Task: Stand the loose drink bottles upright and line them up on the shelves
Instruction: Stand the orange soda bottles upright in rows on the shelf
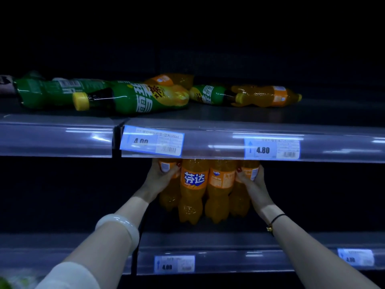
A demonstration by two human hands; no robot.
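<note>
Head view shows the left hand and the right hand on the lower shelf, pressed against the two ends of a cluster of upright orange soda bottles. The left hand's fingers wrap the leftmost bottle; the right hand's fingers curl round the rightmost bottle. Between the hands stand two more orange bottles side by side, touching each other; their caps are hidden behind the shelf edge above the hands. Up beyond both hands, on the upper shelf, the loose bottles lie on their sides: green tea bottles up and left of the left hand, and an orange bottle above the right hand, with another green one touching it. Price tags sit on the shelf rail just above the hands.
</note>
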